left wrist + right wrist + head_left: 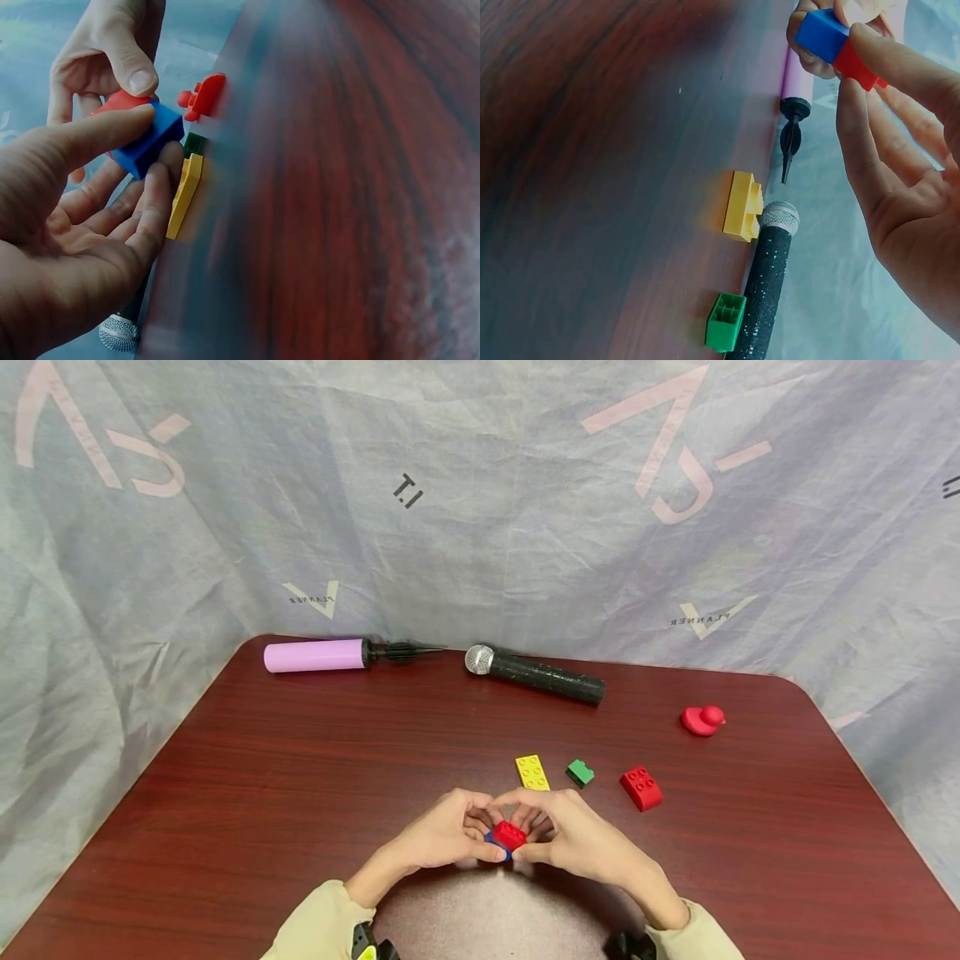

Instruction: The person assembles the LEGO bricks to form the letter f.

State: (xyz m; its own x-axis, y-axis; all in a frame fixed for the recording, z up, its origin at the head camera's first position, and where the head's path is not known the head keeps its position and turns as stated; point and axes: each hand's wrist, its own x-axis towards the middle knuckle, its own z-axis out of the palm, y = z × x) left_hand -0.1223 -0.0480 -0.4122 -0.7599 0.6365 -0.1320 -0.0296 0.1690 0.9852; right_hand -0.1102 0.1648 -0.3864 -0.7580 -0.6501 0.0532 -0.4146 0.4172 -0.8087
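Close to the table's near edge, my left hand [442,831] pinches a blue toy brick [154,139] between thumb and fingers. My right hand [581,839] pinches a red toy brick [510,836], which sits against the blue one; fingers partly cover both. In the right wrist view the blue and red bricks touch, and whether they are fully pressed together cannot be told. Just beyond the hands lie a yellow brick [532,772], a small green brick [580,772] and another red brick [641,788] with a curved end.
Along the back of the dark red table [300,760] lie a purple hand pump [315,656] with a black nozzle and a black microphone [546,678] with a silver head. A red rubber duck [702,720] sits at the right. Grey cloth [480,527] hangs behind the table.
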